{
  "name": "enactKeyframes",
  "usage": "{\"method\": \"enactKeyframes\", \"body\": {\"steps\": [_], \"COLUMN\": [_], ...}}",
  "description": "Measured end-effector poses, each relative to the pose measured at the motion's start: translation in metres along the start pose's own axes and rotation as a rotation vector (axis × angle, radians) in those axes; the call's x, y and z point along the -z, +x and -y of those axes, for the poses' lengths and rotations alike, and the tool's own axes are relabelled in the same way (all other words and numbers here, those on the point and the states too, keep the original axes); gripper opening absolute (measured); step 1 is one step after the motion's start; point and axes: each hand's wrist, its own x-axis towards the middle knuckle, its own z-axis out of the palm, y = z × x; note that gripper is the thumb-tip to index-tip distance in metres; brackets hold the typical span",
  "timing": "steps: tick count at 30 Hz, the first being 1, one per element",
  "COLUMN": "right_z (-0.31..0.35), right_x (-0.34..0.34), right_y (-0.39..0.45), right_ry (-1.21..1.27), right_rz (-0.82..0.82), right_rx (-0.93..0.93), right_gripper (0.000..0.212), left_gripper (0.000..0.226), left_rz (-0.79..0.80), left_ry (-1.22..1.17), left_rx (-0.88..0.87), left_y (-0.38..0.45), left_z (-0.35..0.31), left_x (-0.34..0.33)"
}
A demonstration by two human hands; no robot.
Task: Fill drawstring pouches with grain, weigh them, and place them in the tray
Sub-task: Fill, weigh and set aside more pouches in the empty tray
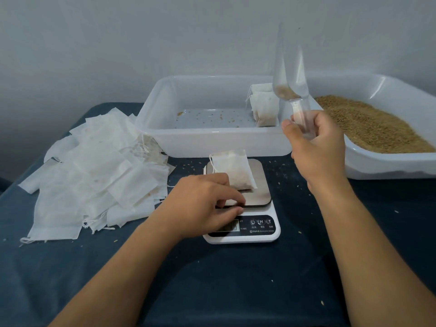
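L hand (207, 204) fingers curled, maybe empty, beside pouch (237, 169) on scale (264, 185) | R hand (316, 140) grips scoop (291, 86)

Filled white pouch (237, 169) lying on scale (245, 208), two pouches (263, 107) upright in tray (212, 140)

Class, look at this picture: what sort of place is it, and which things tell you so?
Probably a small hand-packing station at a cloth-covered table. A digital scale carries a filled pouch, empty pouches are heaped beside it, and a tub of grain stands nearby.
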Motion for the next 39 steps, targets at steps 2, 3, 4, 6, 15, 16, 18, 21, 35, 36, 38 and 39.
{"method": "enactKeyframes", "body": {"steps": [2,3,4,6,15,16,18,21,35,36,38,39], "right_z": [0.0,0.0,0.0,0.0,0.002,0.003,0.003,0.002,0.001,0.001,0.002,0.002], "right_x": [0.0,-0.001,0.0,0.0,0.0,0.0,0.0,0.0,0.0,0.0,0.0,0.0], "right_y": [0.0,0.0,0.0,0.0,-0.002,-0.002,-0.002,-0.001,0.0,0.0,0.0,0.0], "right_ry": [-0.003,-0.003,-0.002,0.001,0.006,0.004,0.004,0.002,0.005,0.007,0.01,0.009], "right_rz": [0.001,-0.001,-0.003,-0.006,-0.004,-0.003,-0.005,-0.01,-0.005,-0.004,0.0,0.002], "right_rx": [0.006,0.008,0.009,0.005,0.005,0.004,0.002,0.0,0.009,0.01,0.013,0.013], "right_gripper": [0.027,0.026,0.026,0.027,0.028,0.027,0.026,0.027,0.029,0.029,0.028,0.028], "left_gripper": [0.01,0.008,0.006,0.006,0.022,0.02,0.015,0.009,0.045,0.041,0.035,0.032], "left_rz": [0.005,0.002,-0.002,-0.021,-0.013,-0.012,-0.01,0.008,-0.353,-0.363,-0.366,-0.343], "left_ry": [-0.003,-0.009,-0.018,-0.037,0.013,0.01,-0.006,-0.043,-0.109,-0.117,-0.144,-0.152], "left_rx": [0.023,0.033,0.044,0.058,0.074,0.073,0.065,0.032,0.419,0.446,0.454,0.429], "left_y": [0.0,0.0,0.0,0.001,-0.001,0.0,0.0,-0.001,-0.002,-0.002,-0.002,-0.003], "left_z": [0.0,0.0,0.0,0.001,0.004,0.003,0.001,-0.002,0.034,0.036,0.036,0.033], "left_x": [0.0,0.0,0.0,0.0,-0.002,-0.002,0.0,0.003,0.018,0.018,0.019,0.02]}}
